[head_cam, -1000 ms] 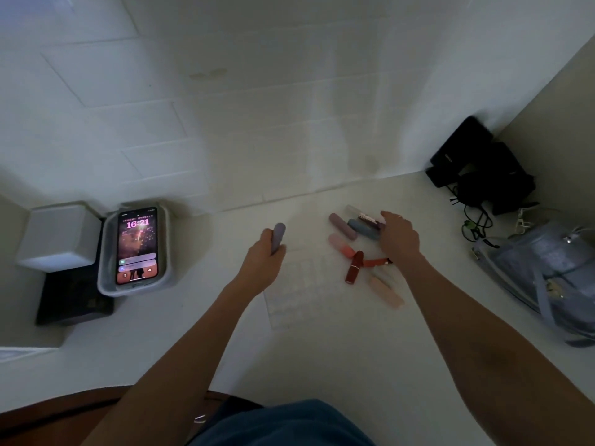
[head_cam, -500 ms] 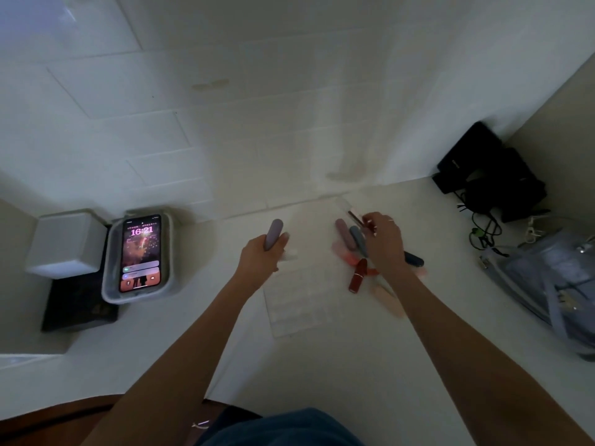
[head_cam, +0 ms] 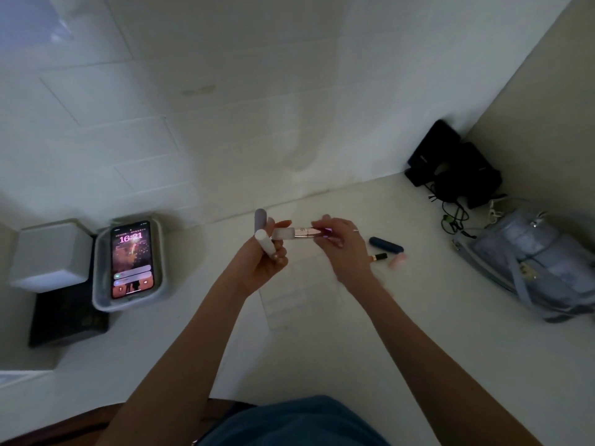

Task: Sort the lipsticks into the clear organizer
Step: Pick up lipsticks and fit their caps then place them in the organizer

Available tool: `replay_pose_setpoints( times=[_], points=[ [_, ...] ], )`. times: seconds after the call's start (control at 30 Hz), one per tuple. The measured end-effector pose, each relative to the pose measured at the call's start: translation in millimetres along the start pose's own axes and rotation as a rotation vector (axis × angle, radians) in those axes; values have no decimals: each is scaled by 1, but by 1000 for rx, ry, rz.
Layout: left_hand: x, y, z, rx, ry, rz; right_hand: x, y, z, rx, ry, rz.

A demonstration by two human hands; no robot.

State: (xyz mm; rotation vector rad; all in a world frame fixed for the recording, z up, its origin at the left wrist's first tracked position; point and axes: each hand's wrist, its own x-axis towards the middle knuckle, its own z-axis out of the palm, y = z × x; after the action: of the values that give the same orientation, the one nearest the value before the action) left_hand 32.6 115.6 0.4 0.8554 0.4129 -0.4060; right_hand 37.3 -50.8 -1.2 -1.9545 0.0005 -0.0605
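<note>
left hand (head_cam: 262, 263) gripping two lipsticks, a grey tube (head_cam: 260, 219) and a white tube (head_cam: 265, 244). right hand (head_cam: 343, 244) pinching a clear-capped lipstick (head_cam: 297, 233), held level between both hands above the clear organizer (head_cam: 297, 304) on the bench (head_cam: 370, 352). navy lipstick (head_cam: 385, 245) lying just right.

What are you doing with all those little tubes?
A person is sorting lipsticks. The left hand grips a grey lipstick and a white lipstick, while both hands hold a frosted tube between them, the right hand pinching its far end. The clear organizer lies on the counter below, with no lipstick visible in it. A navy lipstick and two others lie to the right.
</note>
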Motion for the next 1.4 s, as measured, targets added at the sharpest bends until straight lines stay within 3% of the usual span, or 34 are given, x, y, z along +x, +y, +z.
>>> replay_pose_setpoints(
  times=[0.07, 0.2, 0.3, 0.47, 0.8, 0.93, 1.07, 1.2, 1.4],
  points=[
    [-7, -2, -5, -14, 9, -4, -2, -4, -1, 191, -24, 111],
    [-20, -4, -20, 90, -21, -17, -8, -18, 4, 811, -29, 392],
    [-29, -9, -28, 173, -19, -34, -12, -27, 12, 918, -73, 432],
    [-40, -17, -41, 334, 69, -49, -15, -32, 23, 787, -173, 367],
    [-52, -21, -58, 273, 222, -3, -25, -47, 34, 545, -137, 299],
    [-50, -29, -67, 360, 392, 59, -29, -45, 38, 391, -91, 160],
    [-47, -34, -72, 299, 560, 112, -31, -34, 46, 230, -161, 95],
    [-47, -33, -69, 274, 587, 133, -37, -27, 53, 112, -201, -28],
    [-48, -31, -65, 276, 548, 100, -41, -19, 65, -185, -411, -191]
  ],
)
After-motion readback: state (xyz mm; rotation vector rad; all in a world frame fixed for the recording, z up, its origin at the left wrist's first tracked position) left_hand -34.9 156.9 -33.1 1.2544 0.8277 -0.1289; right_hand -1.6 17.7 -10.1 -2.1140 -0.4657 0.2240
